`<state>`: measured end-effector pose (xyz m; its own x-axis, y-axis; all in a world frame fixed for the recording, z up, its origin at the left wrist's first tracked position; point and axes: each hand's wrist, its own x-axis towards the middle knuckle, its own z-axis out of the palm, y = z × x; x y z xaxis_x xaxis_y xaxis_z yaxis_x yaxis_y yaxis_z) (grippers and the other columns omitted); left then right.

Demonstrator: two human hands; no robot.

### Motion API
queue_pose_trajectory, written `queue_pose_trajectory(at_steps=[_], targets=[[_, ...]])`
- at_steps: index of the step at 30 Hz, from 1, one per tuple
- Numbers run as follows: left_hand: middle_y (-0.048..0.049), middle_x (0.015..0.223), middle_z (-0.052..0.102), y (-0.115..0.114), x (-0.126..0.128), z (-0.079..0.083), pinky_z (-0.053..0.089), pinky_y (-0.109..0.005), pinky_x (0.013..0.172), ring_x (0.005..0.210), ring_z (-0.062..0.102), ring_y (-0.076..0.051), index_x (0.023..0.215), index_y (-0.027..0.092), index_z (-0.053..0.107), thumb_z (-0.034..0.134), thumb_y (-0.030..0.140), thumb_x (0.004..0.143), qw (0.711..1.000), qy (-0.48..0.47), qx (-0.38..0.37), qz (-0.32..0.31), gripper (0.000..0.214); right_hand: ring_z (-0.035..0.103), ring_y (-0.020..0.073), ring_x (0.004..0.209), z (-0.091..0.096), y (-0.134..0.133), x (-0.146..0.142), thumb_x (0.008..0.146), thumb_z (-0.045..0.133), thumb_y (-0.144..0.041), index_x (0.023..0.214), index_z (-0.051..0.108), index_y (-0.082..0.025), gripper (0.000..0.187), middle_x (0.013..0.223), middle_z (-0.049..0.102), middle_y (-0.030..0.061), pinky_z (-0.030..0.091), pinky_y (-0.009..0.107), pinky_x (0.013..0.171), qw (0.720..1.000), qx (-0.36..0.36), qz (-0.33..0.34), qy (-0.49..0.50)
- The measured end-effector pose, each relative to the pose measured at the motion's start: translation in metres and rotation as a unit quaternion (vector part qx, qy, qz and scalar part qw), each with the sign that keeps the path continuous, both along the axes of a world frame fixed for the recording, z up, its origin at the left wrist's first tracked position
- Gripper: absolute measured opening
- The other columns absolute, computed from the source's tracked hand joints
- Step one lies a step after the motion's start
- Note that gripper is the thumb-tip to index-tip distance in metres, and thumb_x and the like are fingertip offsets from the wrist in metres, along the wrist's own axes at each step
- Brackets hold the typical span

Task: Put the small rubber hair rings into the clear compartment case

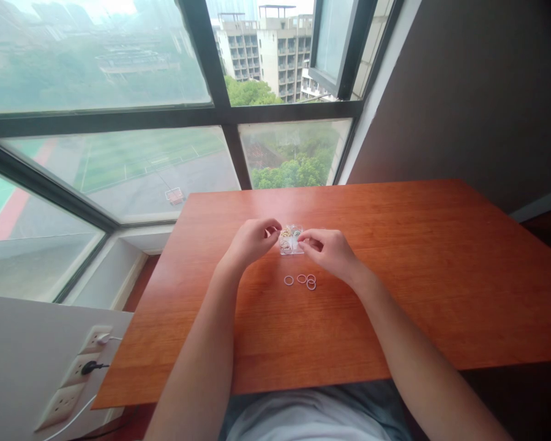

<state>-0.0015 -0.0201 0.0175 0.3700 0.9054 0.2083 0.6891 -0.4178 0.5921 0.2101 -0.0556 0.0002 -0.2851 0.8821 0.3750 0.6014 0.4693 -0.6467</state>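
A small clear plastic bag (pixel 290 240) of little rings, white and tan, is held over the wooden table (pixel 417 269). My left hand (pixel 252 241) pinches its left edge with closed fingers. My right hand (pixel 328 251) pinches its right edge, fingers curled. Several small white rings (pixel 303 281) lie loose on the table just in front of the bag, between my wrists.
The table stands against a large window (pixel 119 153) and a dark wall (pixel 477 86) on the right. A white ledge at lower left carries wall sockets (pixel 80 367) with plugs and cables. The table's near edge meets my lap.
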Motion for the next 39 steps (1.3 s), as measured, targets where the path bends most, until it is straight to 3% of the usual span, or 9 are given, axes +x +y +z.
queue_pose_trajectory(at_steps=[6, 11, 16, 21, 25, 27, 29, 39], targets=[[-0.0033, 0.076, 0.07, -0.001, 0.001, 0.002, 0.042, -0.02, 0.057, 0.064, 0.059, -0.012, 0.086, 0.017, 0.07, 0.053, 0.024, 0.082, 1.0, -0.019, 0.0, -0.004, 0.019, 0.057, 0.0113, 0.065, -0.002, -0.015, -0.017, 0.079, 0.061, -0.014, 0.081, 0.071, -0.024, 0.014, 0.073, 0.068, -0.002, 0.033, 0.022, 0.06, 0.975, -0.033, 0.158, -0.156], [-0.0025, 0.075, 0.069, -0.002, 0.003, 0.002, 0.042, -0.02, 0.056, 0.062, 0.056, -0.011, 0.086, 0.016, 0.07, 0.053, 0.023, 0.081, 0.999, -0.046, -0.004, -0.011, 0.019, 0.059, 0.0154, 0.064, 0.0, -0.021, -0.025, 0.081, 0.06, -0.02, 0.074, 0.069, -0.022, 0.011, 0.074, 0.07, 0.0025, 0.029, 0.025, 0.054, 0.952, -0.027, 0.134, -0.274], [-0.0023, 0.074, 0.069, -0.001, 0.003, 0.0, 0.043, -0.02, 0.057, 0.063, 0.056, -0.011, 0.085, 0.017, 0.07, 0.054, 0.023, 0.081, 0.998, -0.058, -0.014, -0.014, 0.018, 0.06, 0.0161, 0.064, -0.004, -0.018, -0.024, 0.08, 0.06, -0.021, 0.075, 0.068, -0.022, 0.01, 0.076, 0.071, 0.0037, 0.029, 0.026, 0.055, 0.948, -0.024, 0.134, -0.289], [-0.002, 0.075, 0.069, -0.001, 0.002, 0.0, 0.043, -0.021, 0.058, 0.063, 0.057, -0.011, 0.086, 0.017, 0.07, 0.054, 0.024, 0.081, 0.998, -0.061, -0.015, -0.015, 0.018, 0.057, 0.014, 0.062, -0.007, -0.014, -0.021, 0.08, 0.059, -0.021, 0.074, 0.067, -0.021, 0.01, 0.074, 0.07, 0.0025, 0.03, 0.024, 0.056, 0.965, 0.007, 0.113, -0.235], [-0.0023, 0.076, 0.069, -0.001, 0.006, 0.0, 0.042, -0.02, 0.059, 0.064, 0.056, -0.011, 0.087, 0.016, 0.07, 0.054, 0.024, 0.082, 0.996, -0.081, -0.026, -0.027, 0.018, 0.052, 0.0114, 0.059, 0.0, -0.011, -0.016, 0.085, 0.054, -0.023, 0.082, 0.067, -0.02, 0.013, 0.065, 0.063, -0.0006, 0.035, 0.022, 0.06, 0.997, 0.056, -0.014, -0.06], [-0.0027, 0.076, 0.069, -0.002, 0.009, 0.0, 0.042, -0.02, 0.059, 0.064, 0.056, -0.011, 0.088, 0.015, 0.069, 0.054, 0.025, 0.083, 0.994, -0.096, -0.033, -0.037, 0.019, 0.049, 0.011, 0.056, 0.003, -0.01, -0.013, 0.086, 0.054, -0.026, 0.084, 0.066, -0.019, 0.015, 0.06, 0.057, -0.0018, 0.037, 0.022, 0.06, 0.995, 0.062, -0.082, 0.015], [-0.0029, 0.076, 0.068, -0.003, 0.011, 0.002, 0.042, -0.021, 0.059, 0.064, 0.055, -0.011, 0.088, 0.015, 0.069, 0.055, 0.026, 0.083, 0.993, -0.106, -0.039, -0.042, 0.019, 0.046, 0.0108, 0.053, 0.005, -0.008, -0.011, 0.085, 0.055, -0.029, 0.081, 0.065, -0.019, 0.015, 0.057, 0.052, -0.0032, 0.037, 0.022, 0.057, 0.991, 0.062, -0.109, 0.053], [-0.0054, 0.078, 0.065, -0.01, 0.026, 0.008, 0.041, -0.021, 0.057, 0.066, 0.052, -0.011, 0.09, 0.012, 0.068, 0.056, 0.041, 0.086, 0.968, -0.203, -0.112, -0.09, 0.031, 0.046, 0.0117, 0.053, 0.005, -0.006, -0.007, 0.084, 0.055, -0.03, 0.08, 0.066, -0.02, 0.015, 0.055, 0.049, -0.0033, 0.037, 0.023, 0.057, 0.987, 0.072, -0.136, 0.034]])
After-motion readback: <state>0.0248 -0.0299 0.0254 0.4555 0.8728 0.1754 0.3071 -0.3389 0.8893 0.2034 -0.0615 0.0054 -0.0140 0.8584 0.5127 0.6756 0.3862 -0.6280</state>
